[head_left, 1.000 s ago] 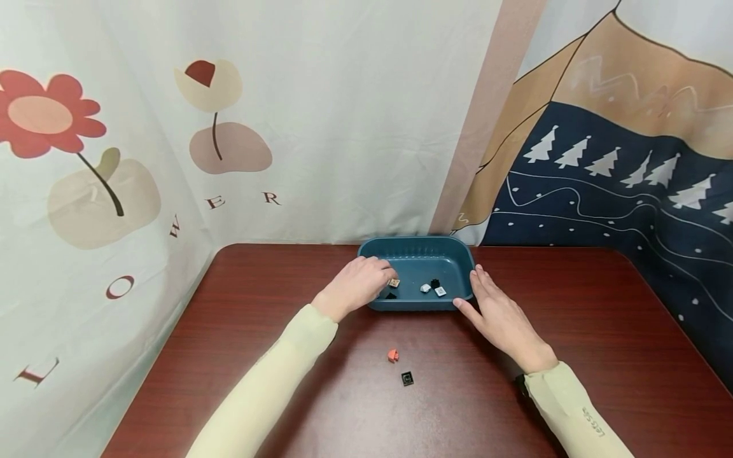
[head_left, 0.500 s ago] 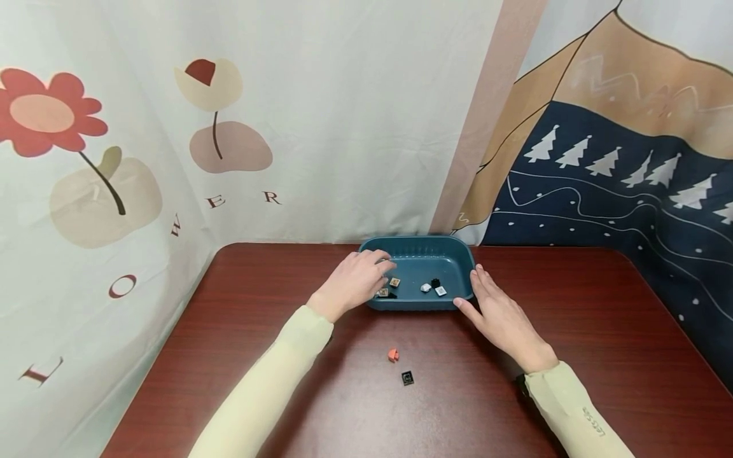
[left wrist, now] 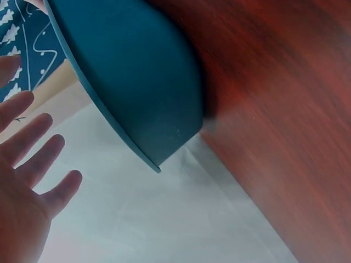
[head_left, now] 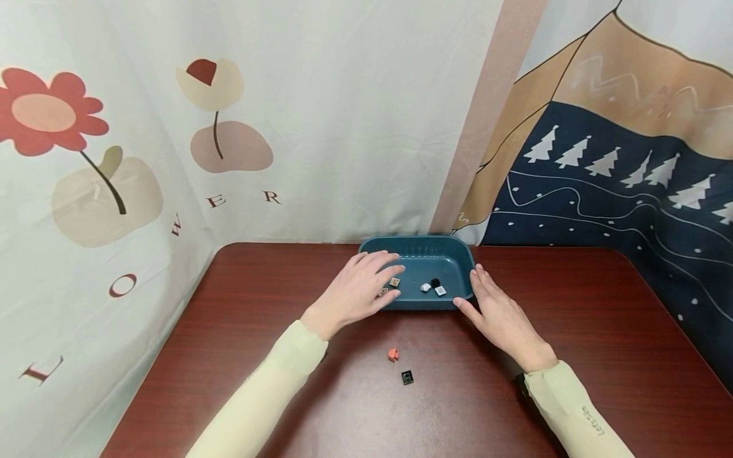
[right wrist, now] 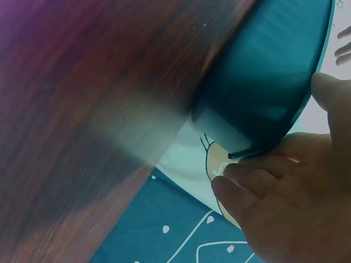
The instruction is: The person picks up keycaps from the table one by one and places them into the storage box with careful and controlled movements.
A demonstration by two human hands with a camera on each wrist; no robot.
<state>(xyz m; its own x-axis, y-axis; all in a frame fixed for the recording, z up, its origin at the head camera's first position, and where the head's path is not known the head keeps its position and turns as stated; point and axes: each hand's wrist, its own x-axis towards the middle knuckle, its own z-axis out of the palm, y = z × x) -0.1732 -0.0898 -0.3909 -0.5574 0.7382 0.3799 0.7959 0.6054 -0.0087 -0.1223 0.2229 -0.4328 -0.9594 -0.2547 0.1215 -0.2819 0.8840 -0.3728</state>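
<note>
A blue-green plastic tray [head_left: 429, 305] stands near the table's back edge. Over its left end hovers my left hand [head_left: 356, 287], fingers spread and holding nothing; the left wrist view shows those fingers [left wrist: 34, 131] apart, beside the rim. My right hand [head_left: 505, 319] rests at the tray's right front corner, thumb on the front rim and straight fingers along the end wall. In the tray lie a tan square piece [head_left: 395, 282], a white faceted piece [head_left: 425, 287], a white square piece [head_left: 440, 291] and a black piece [head_left: 436, 282]. Another small square is partly hidden under my left hand.
In front of the tray, a small orange-red piece [head_left: 393, 355] and a black square piece [head_left: 407, 378] lie on the reddish-brown wooden table [head_left: 258, 280]. A printed curtain [head_left: 343, 127] hangs right behind the table's back edge.
My left hand has uncurled and spread its fingers, leaving a small square piece in the tray's left end. The right hand stays at the tray's corner.
</note>
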